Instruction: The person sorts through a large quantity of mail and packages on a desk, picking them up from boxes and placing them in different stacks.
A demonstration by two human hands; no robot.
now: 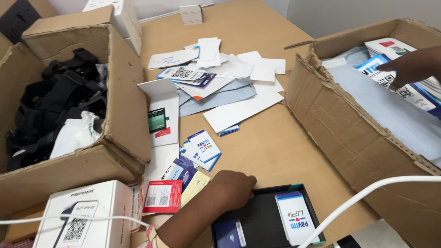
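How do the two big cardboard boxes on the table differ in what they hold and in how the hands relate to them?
The left cardboard box holds tangled black straps and white wrapping; the right cardboard box holds pale sheets and printed cards. The right hand reaches into the right box; no hand is in the left one, and the left hand rests on a black tray. Both boxes are open, brown and worn.

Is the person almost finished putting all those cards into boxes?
Not nearly. One blue and white card already lies in the black tray, where the left hand rests. The right hand reaches onto the printed cards in the right cardboard box. Plenty of loose cards and papers lie scattered on the table.
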